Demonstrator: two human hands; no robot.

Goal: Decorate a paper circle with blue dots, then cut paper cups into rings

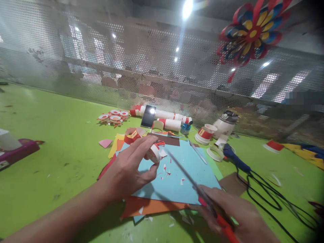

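Observation:
My left hand [134,165] grips a small piece cut from a paper cup [153,153], white with red strips at its far edge. Its fingers curl over the top and the thumb presses from below. In my right hand [227,209] is a pair of scissors [186,173] with red handles; the blades look closed, point up and left, and are somewhat blurred. A gap separates the scissor tip from the cup piece. Under both hands lies a light blue paper sheet [177,189] with red and white scraps [166,170] scattered on it.
Stacked paper cups [169,125] lie behind, with a phone [148,116] leaning on them. Small red-and-white cup crafts [115,118] sit back left. At right are a blue glue gun [235,158] with a looping black cord, and a white jug [224,125]. A purple tool [19,152] is at left.

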